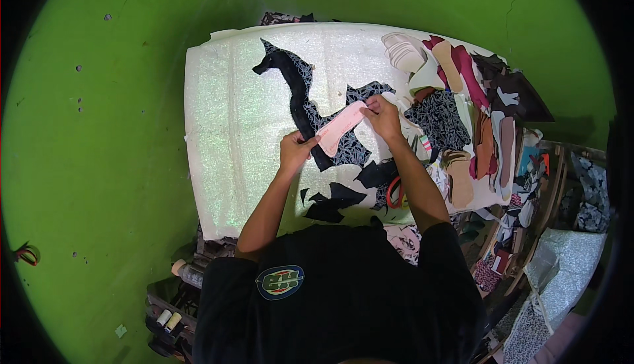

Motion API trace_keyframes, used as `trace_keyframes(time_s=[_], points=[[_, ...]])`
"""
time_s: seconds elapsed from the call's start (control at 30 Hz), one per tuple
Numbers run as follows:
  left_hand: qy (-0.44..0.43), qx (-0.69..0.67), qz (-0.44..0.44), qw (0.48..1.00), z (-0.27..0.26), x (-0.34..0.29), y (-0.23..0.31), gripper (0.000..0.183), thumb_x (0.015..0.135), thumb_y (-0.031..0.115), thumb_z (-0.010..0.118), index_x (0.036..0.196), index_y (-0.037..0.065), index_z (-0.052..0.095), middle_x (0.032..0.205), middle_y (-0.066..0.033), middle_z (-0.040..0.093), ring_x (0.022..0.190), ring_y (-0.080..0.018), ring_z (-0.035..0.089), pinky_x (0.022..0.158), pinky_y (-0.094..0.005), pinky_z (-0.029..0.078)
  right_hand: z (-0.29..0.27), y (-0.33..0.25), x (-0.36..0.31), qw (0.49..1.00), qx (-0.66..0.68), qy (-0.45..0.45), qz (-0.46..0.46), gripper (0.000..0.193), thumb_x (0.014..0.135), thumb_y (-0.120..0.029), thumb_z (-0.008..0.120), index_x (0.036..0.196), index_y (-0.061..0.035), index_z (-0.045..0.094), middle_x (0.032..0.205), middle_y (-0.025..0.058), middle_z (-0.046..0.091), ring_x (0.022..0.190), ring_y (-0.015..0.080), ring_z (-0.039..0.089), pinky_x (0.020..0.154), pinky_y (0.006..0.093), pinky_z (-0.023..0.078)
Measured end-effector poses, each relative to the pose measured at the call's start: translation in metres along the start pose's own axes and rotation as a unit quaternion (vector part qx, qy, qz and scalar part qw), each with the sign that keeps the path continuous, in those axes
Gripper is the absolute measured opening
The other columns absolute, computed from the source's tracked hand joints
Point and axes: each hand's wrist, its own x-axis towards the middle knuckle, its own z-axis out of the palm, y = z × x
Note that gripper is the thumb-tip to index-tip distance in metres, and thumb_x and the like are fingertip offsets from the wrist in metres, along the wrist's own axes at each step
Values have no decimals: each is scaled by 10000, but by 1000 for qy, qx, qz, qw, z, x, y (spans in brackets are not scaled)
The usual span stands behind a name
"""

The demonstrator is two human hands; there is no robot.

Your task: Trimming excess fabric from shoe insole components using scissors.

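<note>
A pale pink sole-shaped pattern piece (pixel 340 126) with red markings is held at both ends. My left hand (pixel 295 152) pinches its lower left end, thumb on top. At its upper right end my right hand (pixel 385 118) grips the edge between thumb and fingers. Under or just behind it spreads black fabric with a white line pattern (pixel 350 151); whether the pattern piece touches it I cannot tell. A plain black strip (pixel 299 93) runs along that fabric's left side, curving toward the far edge.
The work surface is a pale, shiny sheet (pixel 228 119). Black scraps (pixel 333 202) and red-handled scissors (pixel 395 193) lie near my forearms. To the right are stacked sole-shaped pieces (pixel 404 51), patterned fabric (pixel 439 121) and brown pieces (pixel 485 143). A cluttered wooden rack (pixel 551 185) stands beyond.
</note>
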Motion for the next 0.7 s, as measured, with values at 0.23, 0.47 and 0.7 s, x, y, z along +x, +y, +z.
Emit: trace_keyframes(time_s=[0.23,0.47,0.7], points=[[21,30,12,999,3,0,-3,236,742,151,755,656,-13,608,546,-42,570,411,-87,494,384,-249,383,-1,20,19,992,102,-48,56,119,744,-59,709,823,-17,630,718,62,625,649,122,585,633,257,485],[50,59,22,997,7,-7,8,263,736,143,756,618,-13,581,530,-52,562,410,-92,501,387,-249,384,-6,18,33,992,72,-105,22,96,753,-69,706,813,-23,648,726,62,636,664,126,599,627,257,481],[60,73,34,995,7,-6,4,302,738,146,757,590,-13,546,520,-53,548,398,-91,492,379,-251,377,1,11,41,995,42,-90,-4,107,747,-103,712,805,-32,657,728,78,654,663,141,616,628,268,486]])
